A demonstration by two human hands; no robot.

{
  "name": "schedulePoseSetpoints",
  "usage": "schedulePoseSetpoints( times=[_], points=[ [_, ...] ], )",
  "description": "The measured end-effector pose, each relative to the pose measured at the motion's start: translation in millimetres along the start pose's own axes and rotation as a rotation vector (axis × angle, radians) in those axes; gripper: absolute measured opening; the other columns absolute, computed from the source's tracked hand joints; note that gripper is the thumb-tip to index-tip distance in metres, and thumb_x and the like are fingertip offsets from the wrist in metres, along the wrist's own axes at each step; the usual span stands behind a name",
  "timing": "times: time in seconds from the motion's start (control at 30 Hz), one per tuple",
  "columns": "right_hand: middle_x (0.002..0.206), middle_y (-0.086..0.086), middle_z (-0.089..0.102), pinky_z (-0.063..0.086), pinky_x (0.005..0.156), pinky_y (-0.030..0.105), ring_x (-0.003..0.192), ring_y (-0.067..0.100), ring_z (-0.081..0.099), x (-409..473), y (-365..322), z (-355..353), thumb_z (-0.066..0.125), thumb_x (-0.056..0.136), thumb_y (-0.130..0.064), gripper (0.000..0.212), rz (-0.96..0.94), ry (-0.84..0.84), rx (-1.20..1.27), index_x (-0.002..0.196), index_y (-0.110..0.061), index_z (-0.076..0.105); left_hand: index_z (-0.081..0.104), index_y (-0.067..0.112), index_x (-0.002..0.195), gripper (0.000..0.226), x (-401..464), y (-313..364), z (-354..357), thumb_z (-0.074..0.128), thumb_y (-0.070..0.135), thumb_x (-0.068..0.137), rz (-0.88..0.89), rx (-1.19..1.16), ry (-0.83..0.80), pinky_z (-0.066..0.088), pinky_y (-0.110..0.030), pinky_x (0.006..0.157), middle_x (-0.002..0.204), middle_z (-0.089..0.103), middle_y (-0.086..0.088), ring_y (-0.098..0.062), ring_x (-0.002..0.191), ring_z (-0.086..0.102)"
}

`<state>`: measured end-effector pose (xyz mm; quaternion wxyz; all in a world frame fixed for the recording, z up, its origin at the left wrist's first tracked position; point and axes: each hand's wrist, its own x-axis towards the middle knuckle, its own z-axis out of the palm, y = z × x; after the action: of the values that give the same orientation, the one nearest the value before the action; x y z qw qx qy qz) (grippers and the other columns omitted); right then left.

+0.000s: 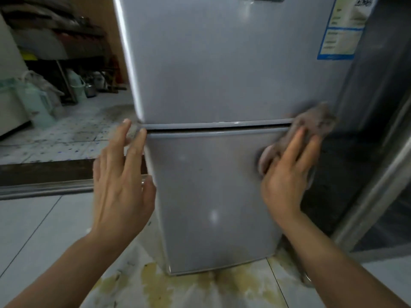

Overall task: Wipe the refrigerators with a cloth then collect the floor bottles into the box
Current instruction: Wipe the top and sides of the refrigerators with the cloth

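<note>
Pale tiled floor (pixel 40 221) underfoot, stained yellow-brown just below both wrists; cluttered shelves and green containers (pixel 77 86) far beyond the left hand, in the next room. No bottles or box clearly made out from here.

Directly ahead of both hands, a silver two-door refrigerator (pixel 222 74), energy label (pixel 342 30) high above the right hand. Dark second appliance (pixel 378 107) just past the right hand, to its outer side.

Right hand (pixel 287 174) laid flat, fingers straight, pressing a grey-brown cloth (pixel 311 125) against the lower door near its right edge, the cloth bunching past the fingertips across the seam between the doors. Probably flat so as to spread pressure and cover more metal per stroke. Cloth and hand blurred, likely mid-wipe.

Left hand (pixel 120 174) spread wide, holding nothing, fingertips at the left end of the door seam. Likely there to steady the cabinet against the push. Actual contact hard to tell.

Judged: wiping stage underway, bottle collection not yet begun.
</note>
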<state>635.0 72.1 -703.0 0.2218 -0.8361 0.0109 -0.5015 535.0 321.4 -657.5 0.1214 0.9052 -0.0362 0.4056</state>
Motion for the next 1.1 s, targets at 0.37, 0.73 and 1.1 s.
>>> schedulePoseSetpoints(
  times=[0.37, 0.73, 1.1],
  points=[
    [0.149, 0.008, 0.017, 0.021, 0.112, 0.044, 0.139, 0.037, 0.016, -37.0, -112.6, 10.7, 0.035, 0.096, -0.018, 0.048, -0.697, -0.100, 0.164, 0.143, -0.014, 0.027, 0.028, 0.014, 0.145, 0.072, -10.4, -10.5, -9.2, 0.058, -0.001, 0.081, -0.090, -0.413, -0.042, 0.029, -0.002, 0.098, 0.138, 0.039, 0.012, -0.005, 0.123, 0.047],
    [0.145, 0.011, 0.044, 0.029, 0.111, 0.054, 0.140, 0.038, 0.024, -7.3, -147.2, 20.0, 0.044, 0.096, -0.009, 0.034, -1.113, -0.080, 0.071, 0.128, -0.003, 0.052, 0.037, 0.022, 0.137, 0.064, -22.2, -39.8, -15.7, 0.062, 0.003, 0.081, -0.322, -0.464, 0.036, 0.036, -0.006, 0.089, 0.132, 0.044, 0.006, 0.001, 0.107, 0.050],
    [0.154, 0.008, 0.029, 0.034, 0.111, 0.044, 0.144, 0.029, 0.017, -104.5, -90.7, 42.1, 0.054, 0.084, -0.016, 0.062, -1.392, -0.335, -0.246, 0.142, -0.008, 0.035, 0.044, 0.012, 0.133, 0.061, -44.5, -51.4, -15.1, 0.062, 0.000, 0.076, -0.220, -0.406, -0.087, 0.028, 0.000, 0.092, 0.135, 0.042, -0.003, -0.011, 0.112, 0.050]
  ],
)
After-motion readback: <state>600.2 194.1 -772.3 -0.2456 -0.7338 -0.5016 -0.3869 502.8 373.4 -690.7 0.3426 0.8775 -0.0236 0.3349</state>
